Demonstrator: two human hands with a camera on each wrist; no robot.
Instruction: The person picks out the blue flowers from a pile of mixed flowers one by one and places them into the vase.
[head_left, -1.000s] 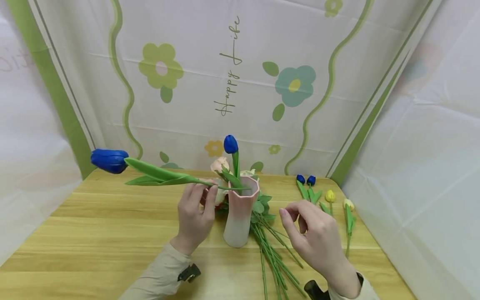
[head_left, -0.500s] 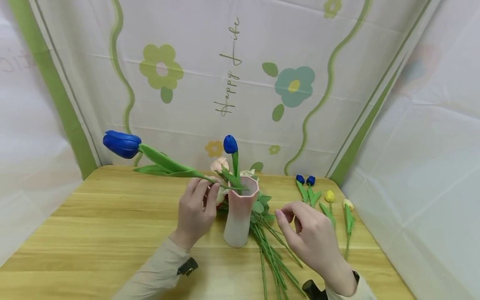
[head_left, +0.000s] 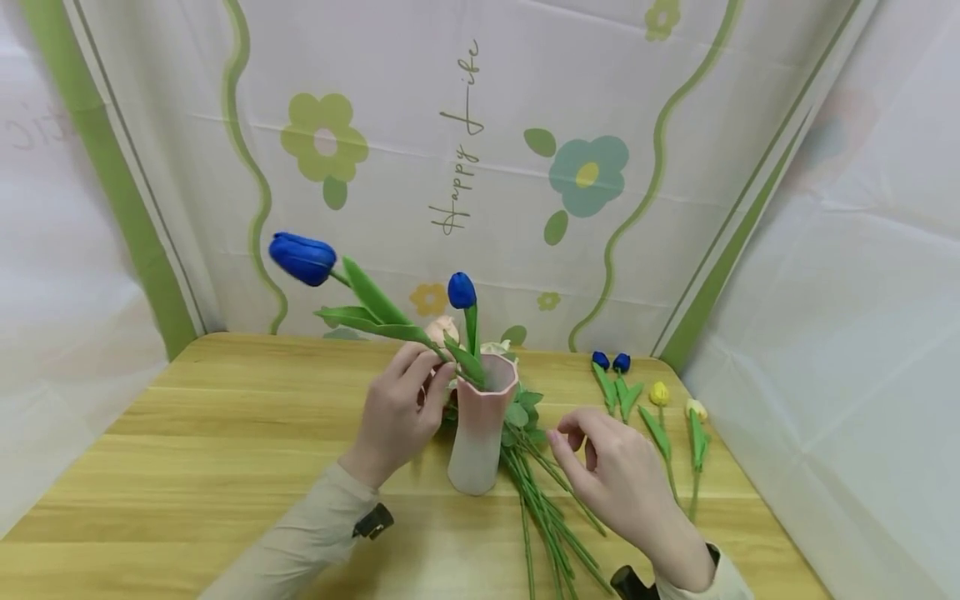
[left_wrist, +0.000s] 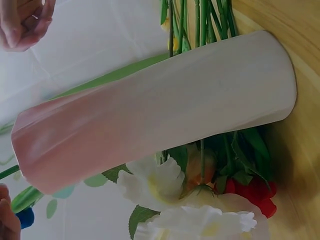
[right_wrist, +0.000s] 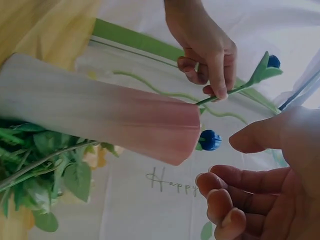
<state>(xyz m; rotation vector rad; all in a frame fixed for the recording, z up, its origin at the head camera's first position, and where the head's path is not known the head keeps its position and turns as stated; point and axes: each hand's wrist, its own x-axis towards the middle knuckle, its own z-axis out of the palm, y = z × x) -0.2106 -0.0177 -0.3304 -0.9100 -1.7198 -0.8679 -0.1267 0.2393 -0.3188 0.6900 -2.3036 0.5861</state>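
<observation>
My left hand [head_left: 397,412] pinches the stem of a blue tulip [head_left: 303,258] between thumb and fingers. The tulip leans up and to the left, and its stem end reaches the mouth of a pink-and-white vase [head_left: 477,442]. Inside that upright vase stands another blue tulip [head_left: 462,290]. Right of the vase, my right hand [head_left: 626,479] hovers with loosely bent fingers, holding nothing. The right wrist view shows the pinched stem [right_wrist: 237,90] at the vase's rim and my right hand [right_wrist: 265,190] apart from it.
Long green stems [head_left: 551,517] lie right of the vase, with white flowers [left_wrist: 155,182] and a red flower [left_wrist: 255,195] behind it. Farther right on the wooden table [head_left: 247,450] lie two blue tulips [head_left: 611,362], a yellow tulip [head_left: 659,393] and a pale one [head_left: 696,408].
The held blue tulip has swung from nearly level to tilted upward, its bloom moving up and right. My left hand has shifted slightly toward the vase; my right hand has moved slightly left.
</observation>
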